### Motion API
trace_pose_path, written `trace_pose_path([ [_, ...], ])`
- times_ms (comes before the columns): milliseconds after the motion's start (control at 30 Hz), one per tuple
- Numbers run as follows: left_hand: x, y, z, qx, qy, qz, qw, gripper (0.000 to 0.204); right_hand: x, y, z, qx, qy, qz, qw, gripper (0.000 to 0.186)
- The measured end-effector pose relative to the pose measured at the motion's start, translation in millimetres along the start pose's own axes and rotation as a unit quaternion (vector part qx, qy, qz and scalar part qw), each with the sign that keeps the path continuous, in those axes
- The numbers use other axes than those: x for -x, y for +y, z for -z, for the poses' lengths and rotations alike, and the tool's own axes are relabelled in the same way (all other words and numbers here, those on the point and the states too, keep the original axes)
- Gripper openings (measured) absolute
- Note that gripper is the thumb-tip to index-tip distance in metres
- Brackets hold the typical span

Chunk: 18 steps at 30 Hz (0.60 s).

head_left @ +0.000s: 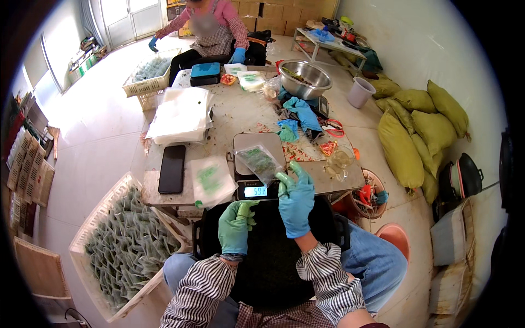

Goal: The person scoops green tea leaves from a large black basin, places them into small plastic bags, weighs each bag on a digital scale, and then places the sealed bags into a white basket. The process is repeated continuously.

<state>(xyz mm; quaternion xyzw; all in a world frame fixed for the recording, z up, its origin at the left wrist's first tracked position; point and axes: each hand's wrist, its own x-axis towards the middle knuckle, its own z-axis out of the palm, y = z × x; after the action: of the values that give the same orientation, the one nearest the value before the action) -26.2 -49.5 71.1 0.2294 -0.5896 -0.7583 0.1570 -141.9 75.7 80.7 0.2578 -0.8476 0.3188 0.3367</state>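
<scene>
A small clear plastic bag point(256, 162) with green leafy bits inside lies slanted across the pan of a digital scale point(244, 141), its lower end reaching toward the lit display. My right hand point(297, 205), in a blue glove with green fingertips, pinches the bag's lower right edge. Over the black tub point(273, 251) on my lap, my left hand point(234, 227) is curled closed in a green-stained glove. What its fingers hold, if anything, cannot be made out. Dark loose material fills the tub. Left of the scale sits a stack of flat bags point(210, 183) with green print.
A phone point(172, 169) and white plastic sheets point(180, 115) lie on the table's left. A crate point(128, 246) of filled bags stands left of my legs. A steel bowl point(304, 79) and gloves point(301, 112) occupy the far right; a co-worker point(210, 27) sits opposite.
</scene>
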Motion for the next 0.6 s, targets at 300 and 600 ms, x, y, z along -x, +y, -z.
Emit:
trace_pose_path([
  [300,-22,0,1,0.013,-0.031,-0.008,0.999,0.037,-35,8,-49,0.038,-0.018,-0.008,0.999,0.032],
  [600,-15,10,-14,0.005,-0.134,-0.014,0.991,0.054,-18,5,-12,-0.015,-0.011,-0.020,1.000,0.027],
])
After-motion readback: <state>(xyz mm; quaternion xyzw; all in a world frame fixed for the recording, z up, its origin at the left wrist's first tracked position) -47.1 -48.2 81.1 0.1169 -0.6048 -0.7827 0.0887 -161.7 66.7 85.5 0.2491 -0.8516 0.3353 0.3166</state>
